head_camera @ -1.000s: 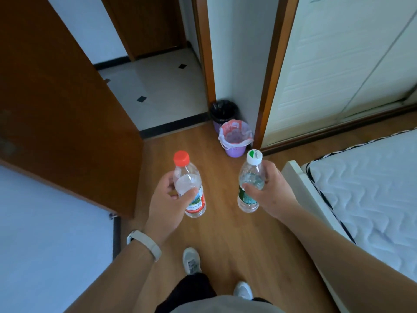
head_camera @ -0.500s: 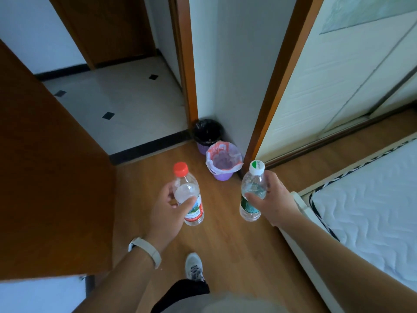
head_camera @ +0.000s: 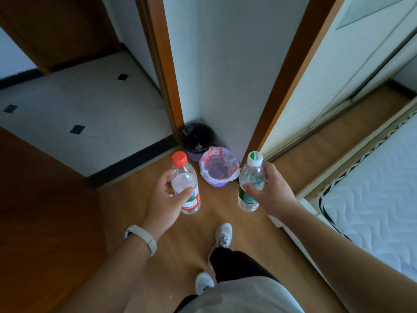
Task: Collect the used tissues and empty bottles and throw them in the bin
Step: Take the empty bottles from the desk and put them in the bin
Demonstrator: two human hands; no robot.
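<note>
Near the corner beside the door frame, two small bins now lie close in front of the person: a purple bin with a pink-and-white liner [head_camera: 220,166] and, just behind it against the wall, a purple bin with a black liner [head_camera: 197,139]. Compared with one second ago, both bins have come much closer and lower in the view, so the person has walked toward them over the wooden floor [head_camera: 135,199]; one white shoe [head_camera: 223,234] is stepped forward. The left hand [head_camera: 163,205] is closed around a clear bottle with a red cap [head_camera: 185,184], and the right hand [head_camera: 274,193] is closed around a clear bottle with a white cap and green label [head_camera: 250,181]. Both bottles are held upright, apart from each other, on either side of the lined bin and not yet over it. The carrying step seems almost finished; probably only the drop into a bin remains for these two bottles. No tissues are visible in the hands. A white mattress [head_camera: 372,188] lies at the right.
</note>
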